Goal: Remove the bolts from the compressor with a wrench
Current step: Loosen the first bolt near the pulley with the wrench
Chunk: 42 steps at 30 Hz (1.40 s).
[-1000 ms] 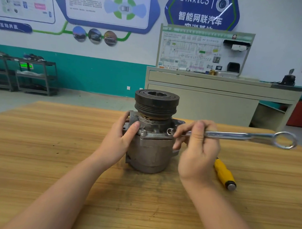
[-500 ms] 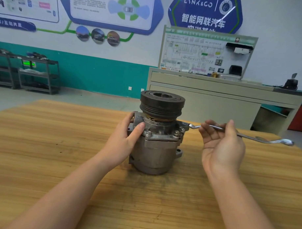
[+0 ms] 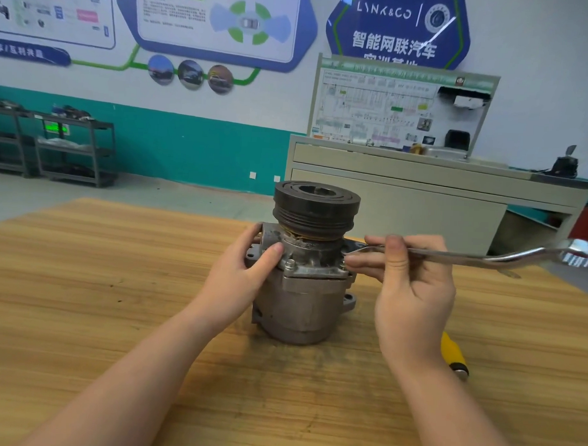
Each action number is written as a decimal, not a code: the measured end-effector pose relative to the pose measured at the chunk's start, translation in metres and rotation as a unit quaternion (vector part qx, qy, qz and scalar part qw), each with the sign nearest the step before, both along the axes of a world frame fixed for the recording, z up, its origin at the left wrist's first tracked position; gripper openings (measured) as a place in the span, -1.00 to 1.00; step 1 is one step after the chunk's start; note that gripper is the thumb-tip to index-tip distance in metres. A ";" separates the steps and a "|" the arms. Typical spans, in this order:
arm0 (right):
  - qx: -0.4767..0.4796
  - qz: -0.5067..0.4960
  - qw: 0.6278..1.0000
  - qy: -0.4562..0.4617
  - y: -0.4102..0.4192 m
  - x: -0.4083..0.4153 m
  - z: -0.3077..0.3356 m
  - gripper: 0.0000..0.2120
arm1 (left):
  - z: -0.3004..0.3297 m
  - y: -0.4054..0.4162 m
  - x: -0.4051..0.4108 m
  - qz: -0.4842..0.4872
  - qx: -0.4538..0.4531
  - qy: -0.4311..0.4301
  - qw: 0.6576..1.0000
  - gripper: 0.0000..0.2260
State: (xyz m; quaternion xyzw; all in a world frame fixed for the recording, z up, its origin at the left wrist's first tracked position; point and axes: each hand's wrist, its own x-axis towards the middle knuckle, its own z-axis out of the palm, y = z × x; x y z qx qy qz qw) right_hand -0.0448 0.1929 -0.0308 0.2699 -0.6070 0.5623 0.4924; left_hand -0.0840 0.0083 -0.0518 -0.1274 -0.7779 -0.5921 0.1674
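Observation:
A grey metal compressor (image 3: 303, 300) with a black pulley on top stands upright on the wooden table (image 3: 84, 282). My left hand (image 3: 240, 277) grips its left upper flange, thumb on the front. A bolt (image 3: 290, 264) stands on the front flange near that thumb. My right hand (image 3: 407, 287) pinches the shaft of a steel wrench (image 3: 484, 259) between thumb and fingers. The wrench's near end reaches the compressor's right rear flange; what it touches there is hidden. Its ring end sticks out far to the right.
A yellow-handled tool (image 3: 454, 358) lies on the table behind my right wrist. A beige cabinet (image 3: 403, 206) with a wiring display board stands behind the table. Dark shelving (image 3: 72, 148) lines the far left wall.
My right hand swung the wrench from the front right bolt back toward the right rear of the flange, then came slightly nearer. My left hand kept its hold on the compressor.

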 end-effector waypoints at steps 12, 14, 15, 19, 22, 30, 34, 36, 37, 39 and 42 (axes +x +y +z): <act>0.136 -0.117 0.981 0.075 0.008 -0.009 -0.005 -0.76 | -0.002 0.007 0.005 0.025 -0.118 0.073 0.990 0.10; 0.173 -0.172 0.963 0.115 0.003 -0.008 -0.004 -0.82 | -0.002 0.008 0.004 0.025 -0.099 0.074 0.992 0.10; 0.195 -0.203 0.950 0.133 -0.001 -0.009 -0.002 -0.89 | -0.002 0.008 0.004 0.017 -0.090 0.073 0.993 0.07; 0.249 -0.319 0.899 0.170 -0.030 -0.020 -0.001 -0.72 | -0.003 0.007 -0.004 -0.029 -0.056 0.082 0.995 -0.24; 0.198 -0.305 0.911 0.193 -0.036 -0.024 -0.006 -0.55 | -0.003 0.004 -0.008 -0.028 -0.032 0.079 0.996 -0.13; -0.258 0.076 0.957 -0.112 -0.009 -0.027 -0.002 -0.88 | -0.003 0.004 0.002 -0.013 -0.040 0.061 0.997 -0.44; -0.392 0.258 0.820 -0.326 0.015 -0.041 0.015 -0.88 | -0.002 0.004 0.003 -0.021 -0.036 0.070 0.997 -0.39; -0.428 0.295 0.799 -0.302 0.024 -0.041 0.018 -0.81 | -0.003 0.004 0.003 -0.018 -0.037 0.071 0.997 -0.27; -0.429 0.285 0.812 -0.273 0.026 -0.040 0.019 -0.79 | -0.003 0.004 0.002 -0.017 -0.038 0.071 0.997 -0.24; -0.371 0.195 0.885 -0.201 0.026 -0.034 0.016 -0.81 | -0.003 0.004 0.001 -0.014 -0.041 0.072 0.996 -0.18; -0.193 0.035 0.978 -0.076 0.015 -0.024 0.007 -0.86 | -0.004 0.004 0.000 -0.013 -0.042 0.071 0.996 -0.12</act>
